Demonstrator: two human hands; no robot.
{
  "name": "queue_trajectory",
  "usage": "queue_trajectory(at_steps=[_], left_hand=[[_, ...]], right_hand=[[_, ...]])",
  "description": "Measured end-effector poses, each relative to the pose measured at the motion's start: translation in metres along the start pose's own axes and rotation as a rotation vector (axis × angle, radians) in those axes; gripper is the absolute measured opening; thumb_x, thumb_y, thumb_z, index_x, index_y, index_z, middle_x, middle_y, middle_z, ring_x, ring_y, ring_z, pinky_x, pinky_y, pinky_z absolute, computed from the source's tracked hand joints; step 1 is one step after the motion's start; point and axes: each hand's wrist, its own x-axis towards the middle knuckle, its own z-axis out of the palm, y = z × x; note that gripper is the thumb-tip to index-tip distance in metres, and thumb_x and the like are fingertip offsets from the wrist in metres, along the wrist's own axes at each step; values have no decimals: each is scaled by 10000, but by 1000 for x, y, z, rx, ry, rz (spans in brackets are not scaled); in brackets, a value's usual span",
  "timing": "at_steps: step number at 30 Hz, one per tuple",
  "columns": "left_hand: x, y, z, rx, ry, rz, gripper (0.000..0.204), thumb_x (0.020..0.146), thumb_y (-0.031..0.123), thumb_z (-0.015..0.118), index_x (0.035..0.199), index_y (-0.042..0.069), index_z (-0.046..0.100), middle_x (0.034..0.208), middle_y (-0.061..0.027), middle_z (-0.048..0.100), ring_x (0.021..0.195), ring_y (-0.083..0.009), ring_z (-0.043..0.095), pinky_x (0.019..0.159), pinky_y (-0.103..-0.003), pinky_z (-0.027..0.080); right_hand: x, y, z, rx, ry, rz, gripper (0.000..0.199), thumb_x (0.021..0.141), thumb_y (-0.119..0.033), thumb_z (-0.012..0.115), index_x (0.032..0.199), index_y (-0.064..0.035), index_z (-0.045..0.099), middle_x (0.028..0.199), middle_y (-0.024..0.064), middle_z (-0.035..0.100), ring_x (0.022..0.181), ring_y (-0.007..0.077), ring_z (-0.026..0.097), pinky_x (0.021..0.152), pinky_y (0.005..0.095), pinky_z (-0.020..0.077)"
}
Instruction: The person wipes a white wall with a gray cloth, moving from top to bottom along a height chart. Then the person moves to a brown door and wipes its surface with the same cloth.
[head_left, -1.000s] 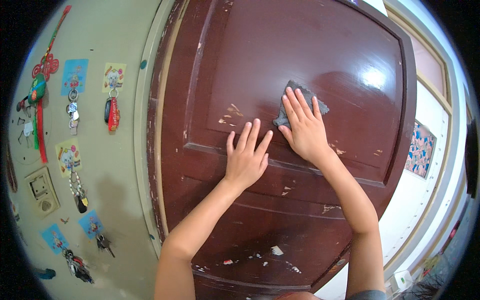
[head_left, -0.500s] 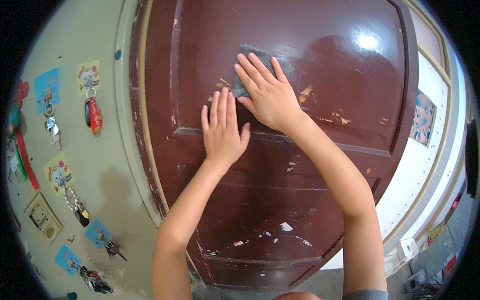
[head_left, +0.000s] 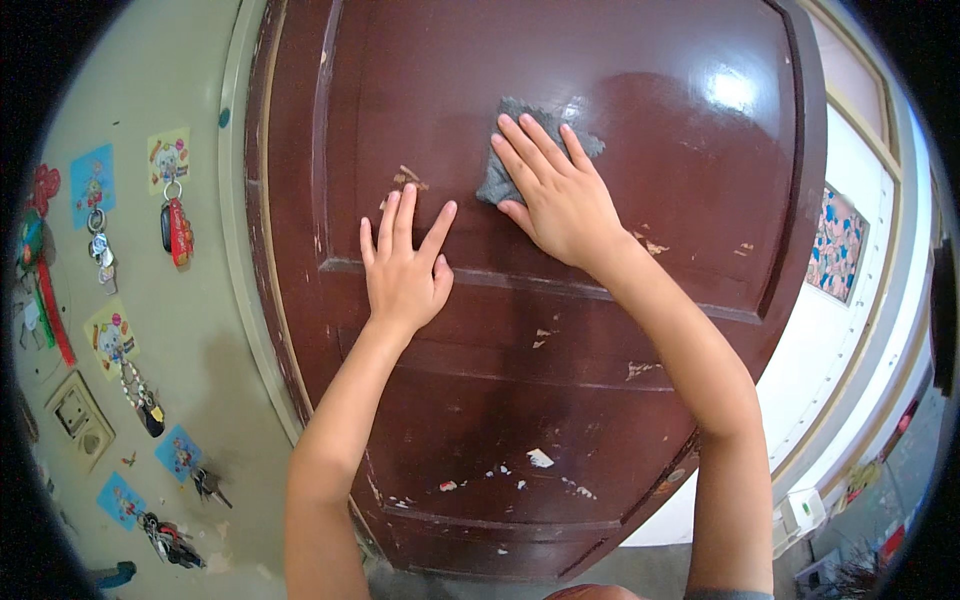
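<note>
A dark brown wooden door (head_left: 620, 400) with chipped paint fills the middle of the view. My right hand (head_left: 560, 195) lies flat on a grey cloth (head_left: 500, 170), pressing it against the door's upper panel. Only the cloth's left and top edges show past my fingers. My left hand (head_left: 403, 265) rests flat on the door to the lower left of the cloth, fingers spread, holding nothing.
On the pale wall to the left hang several key bunches (head_left: 172, 225) on coloured sticker hooks, a red ornament (head_left: 45, 260) and a switch plate (head_left: 75, 420). A pale door frame (head_left: 245, 250) runs beside the door. At right stands a white surface with a patterned picture (head_left: 835, 250).
My right hand has slid the cloth up and to the left across the panel. My left hand stays flat on the door, and the view has shifted a little.
</note>
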Motion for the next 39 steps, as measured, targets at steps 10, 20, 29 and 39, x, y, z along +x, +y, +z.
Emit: queue_trajectory(at_steps=[10,20,29,39], left_hand=[[-4,-4,2,25,0,8,689,800,151,536,1462,273,390,1545,-165,246,1425,-360,235,1139,-578,131],[-5,-9,6,-21,-18,82,702,843,203,535,1502,261,297,1539,-224,203,1428,-393,189,1126,-607,126],[25,-71,-3,-215,85,386,653,786,206,649,1385,88,418,1366,-146,444,1297,-293,382,1062,-479,301],[32,-81,1,-279,134,270,764,794,214,653,1456,125,284,1479,-138,314,1391,-301,293,1112,-542,187]], right_hand=[[-40,36,-12,-42,-52,92,667,934,-424,510,1483,-104,310,1572,62,235,1460,227,189,1183,463,139],[-28,27,-13,-68,-54,177,692,925,-391,537,1482,-64,289,1572,164,180,1462,314,155,1168,534,123],[67,-45,12,-46,-24,119,708,922,-420,513,1470,-21,308,1573,165,194,1472,291,138,1172,533,92],[100,-61,21,-26,36,6,669,917,-404,492,1451,-27,351,1551,141,264,1450,286,211,1166,521,146]])
